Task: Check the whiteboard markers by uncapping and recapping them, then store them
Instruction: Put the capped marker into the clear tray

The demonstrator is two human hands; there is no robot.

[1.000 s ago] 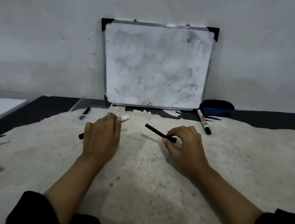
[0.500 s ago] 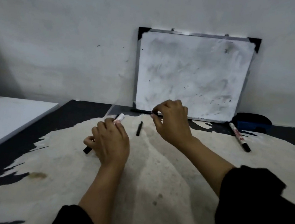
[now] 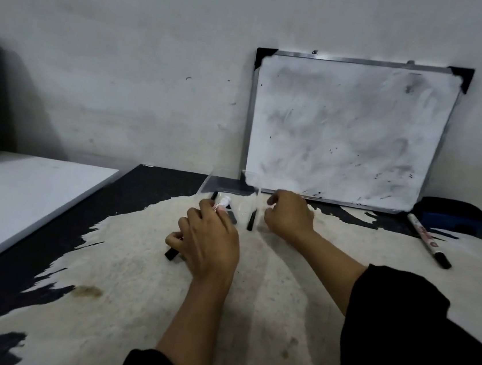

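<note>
My left hand [image 3: 207, 243] is shut on a white whiteboard marker [image 3: 223, 203]; its black cap sticks out below the fist, and the white end points toward a clear plastic box [image 3: 207, 183]. Thin black pens lie at the box, one [image 3: 213, 195] by its left wall and one [image 3: 251, 220] by its right side. My right hand [image 3: 288, 214] hovers just right of the box with fingers loosely curled and nothing visible in them. Another white marker with a black cap [image 3: 425, 239] lies on the table at the right.
A smudged whiteboard [image 3: 345, 128] leans on the wall behind the box, with a blue eraser [image 3: 452, 217] at its right foot. A white panel [image 3: 22, 196] lies at the left. The table [image 3: 248, 318] is worn pale with black patches.
My right hand carried a thin black pen to the box and no longer shows it; the hand has drawn back slightly. The view has swung left. My left hand still holds the marker.
</note>
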